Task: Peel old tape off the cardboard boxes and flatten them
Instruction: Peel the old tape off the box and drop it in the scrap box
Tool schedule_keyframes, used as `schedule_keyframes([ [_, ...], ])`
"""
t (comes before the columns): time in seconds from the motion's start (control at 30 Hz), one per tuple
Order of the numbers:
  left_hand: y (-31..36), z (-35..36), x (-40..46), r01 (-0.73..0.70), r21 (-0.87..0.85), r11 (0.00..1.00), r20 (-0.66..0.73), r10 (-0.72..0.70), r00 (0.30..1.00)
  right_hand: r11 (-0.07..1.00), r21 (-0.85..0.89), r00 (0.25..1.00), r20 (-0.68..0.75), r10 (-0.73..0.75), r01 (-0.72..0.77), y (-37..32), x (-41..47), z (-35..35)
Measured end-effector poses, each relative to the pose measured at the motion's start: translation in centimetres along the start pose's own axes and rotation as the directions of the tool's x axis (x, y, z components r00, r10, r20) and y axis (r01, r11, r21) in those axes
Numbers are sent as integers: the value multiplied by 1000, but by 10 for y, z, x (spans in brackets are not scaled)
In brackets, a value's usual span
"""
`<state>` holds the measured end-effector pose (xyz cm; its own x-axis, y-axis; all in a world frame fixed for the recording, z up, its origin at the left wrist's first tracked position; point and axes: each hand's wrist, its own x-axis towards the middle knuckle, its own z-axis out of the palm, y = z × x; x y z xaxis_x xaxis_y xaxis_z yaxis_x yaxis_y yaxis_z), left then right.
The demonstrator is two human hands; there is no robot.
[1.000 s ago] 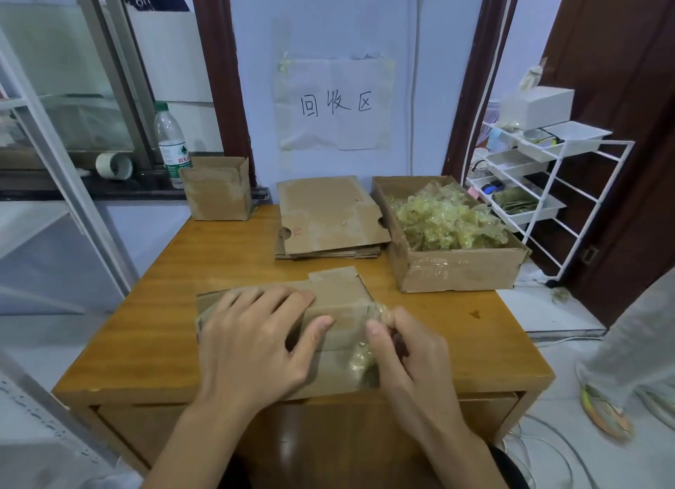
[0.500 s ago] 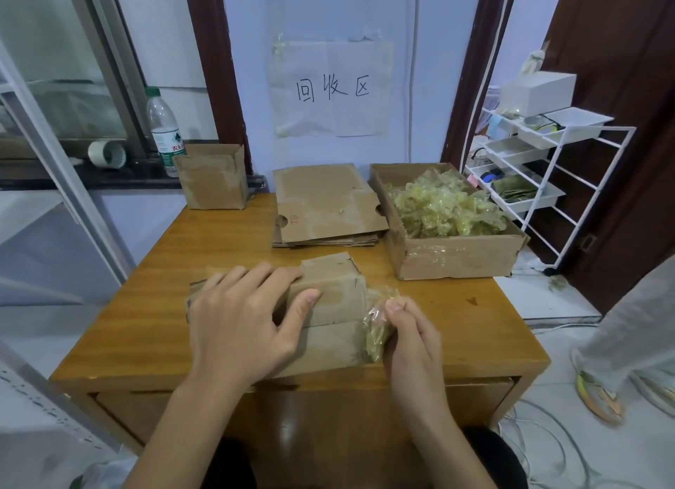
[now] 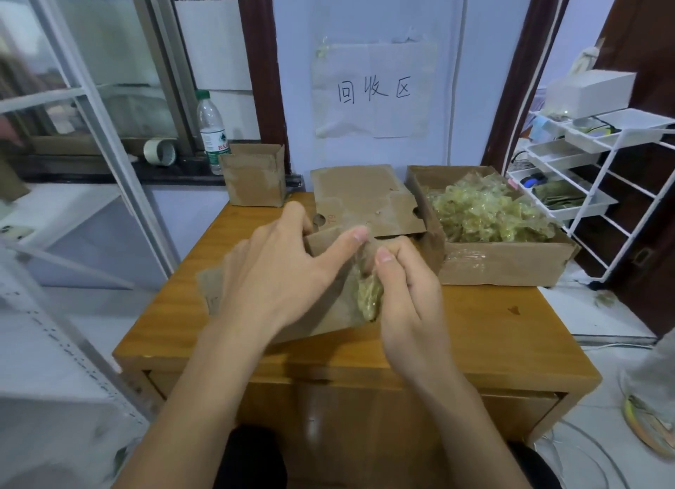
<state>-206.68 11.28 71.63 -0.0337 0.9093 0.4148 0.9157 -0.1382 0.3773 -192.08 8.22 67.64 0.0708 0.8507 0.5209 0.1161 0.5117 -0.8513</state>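
Observation:
I hold a brown cardboard box (image 3: pixel 328 307), partly flattened, tilted up above the wooden table (image 3: pixel 493 328). My left hand (image 3: pixel 277 265) grips its upper left edge, thumb stretched across the face. My right hand (image 3: pixel 405 287) pinches a crumpled wad of yellowish tape (image 3: pixel 369 295) at the box's right edge. Behind lies a stack of flattened boxes (image 3: pixel 361 196). An upright small box (image 3: pixel 254 176) stands at the back left corner.
An open cardboard box (image 3: pixel 511 265) full of peeled tape (image 3: pixel 485 214) sits at the back right. A water bottle (image 3: pixel 212 130) and a tape roll (image 3: pixel 159 152) stand on the left ledge. A white wire rack (image 3: pixel 599 174) stands right; a person's shoe (image 3: pixel 646 426) is on the floor.
The box was lying on the table under my left palm; now both hands have lifted and tilted it up. The tape wad in my right hand has come further off.

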Motion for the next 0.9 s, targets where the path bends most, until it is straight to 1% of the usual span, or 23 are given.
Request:
schedule_keyframes([
  [0.07,0,3,6,-8,-41,999,-46,6,999,1000,-3,1000,15,9,-9,-1,6,0],
  [0.17,-7,15,9,0,-77,997,-109,-8,994,996,-32,996,-14,84,-85,6,8,0],
  [0.27,-9,20,7,36,-82,996,-156,-48,987,978,44,976,-75,206,-204,8,3,3],
  [0.33,-11,21,1,54,-115,992,-190,-75,979,956,117,957,-83,279,-268,9,0,5],
  [0.4,-15,21,-5,60,-148,987,-243,-95,965,948,148,953,-75,294,-281,10,-3,7],
  [0.5,-24,22,-12,95,-243,965,-260,-159,952,960,136,957,-123,263,-246,8,-2,15],
  [0.57,-33,23,-14,136,-302,943,-221,-208,953,982,59,973,-138,184,-178,6,3,17],
  [0.63,-43,27,-15,142,-398,906,-152,-218,964,992,-57,989,-98,108,-114,4,12,16],
  [0.7,-51,29,-19,125,-509,852,-91,-197,976,986,-151,997,-18,70,-72,3,21,11],
  [0.8,-54,26,-22,76,-527,847,-101,-151,983,971,-240,997,71,13,4,1,28,9],
  [0.9,-56,20,-15,73,-525,848,-82,-136,987,968,-251,999,48,-9,21,2,31,11],
])
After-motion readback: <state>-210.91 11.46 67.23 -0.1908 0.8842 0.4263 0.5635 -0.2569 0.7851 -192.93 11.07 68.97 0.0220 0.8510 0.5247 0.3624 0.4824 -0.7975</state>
